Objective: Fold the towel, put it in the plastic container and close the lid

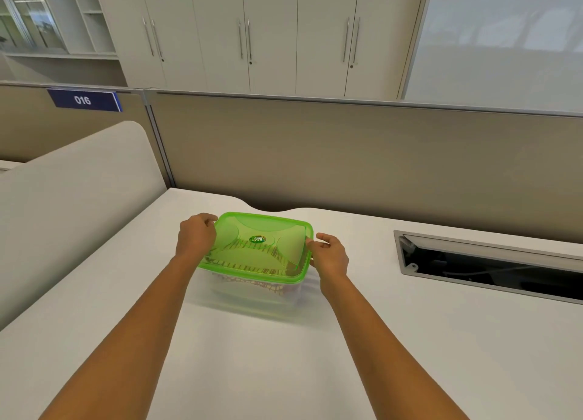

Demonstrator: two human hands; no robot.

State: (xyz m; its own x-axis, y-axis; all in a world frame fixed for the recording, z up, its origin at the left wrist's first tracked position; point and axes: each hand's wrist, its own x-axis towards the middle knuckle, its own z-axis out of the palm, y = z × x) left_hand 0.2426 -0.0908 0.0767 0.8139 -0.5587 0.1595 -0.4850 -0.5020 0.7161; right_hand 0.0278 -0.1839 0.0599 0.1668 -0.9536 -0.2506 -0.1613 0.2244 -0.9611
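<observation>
A clear plastic container point(252, 296) stands in the middle of the white desk. A translucent green lid point(262, 252) with a round sticker lies on top of it. Through the lid and the wall I see the towel point(252, 282), pale with brown stripes, folded inside. My left hand point(195, 238) grips the lid's left edge, thumb on top. My right hand point(329, 255) grips the lid's right edge, fingers curled over the rim. Whether the lid is fully snapped down I cannot tell.
The white desk point(284, 356) stretches around the container. An open cable tray point(492, 268) is cut into the desk at the right. A beige partition point(347, 154) stands behind, and a rounded grey divider point(79, 199) rises at the left.
</observation>
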